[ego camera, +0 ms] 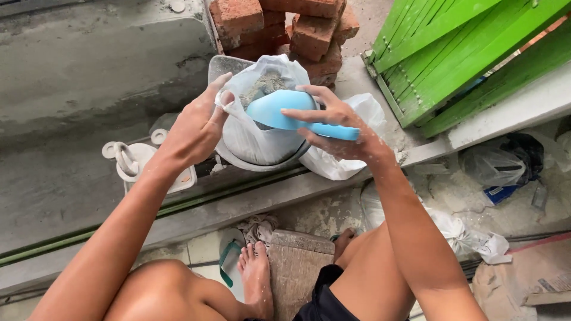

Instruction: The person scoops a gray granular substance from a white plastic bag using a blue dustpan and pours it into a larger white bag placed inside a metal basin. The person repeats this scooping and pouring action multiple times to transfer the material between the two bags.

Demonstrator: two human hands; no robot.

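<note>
At the centre of the frame, our left hand (193,128) pinches the rim of a white plastic bag (262,128), fingers closed on the gathered edge to hold its mouth open, while our right hand (336,122) is wrapped around a light blue scoop (279,110), its bowl sitting just inside the opening over the grey powder (264,86) in the bag. The bag sits in a shallow grey basin (262,163) on the ledge, so to do this well we judge that we should keep the rim pulled taut and high, hold the scoop low inside the mouth, and move slowly so the fine powder does not puff out or spill over the side. A second white bag (351,148) lies touching the basin on its right. Left of the basin stands a white lidded container (140,163). The surface is a rough concrete ledge (89,89), stained and dusty, running across the left and middle of the frame. In the upper middle a stack of red bricks (285,27) rises behind the bag, and at upper right a green wooden slatted frame (458,53) leans. Below, our bare foot (257,279) rests beside a green sandal (229,261) and a wooden block (297,267), with crumpled bags and paper scattered over the gritty floor at lower right.
</note>
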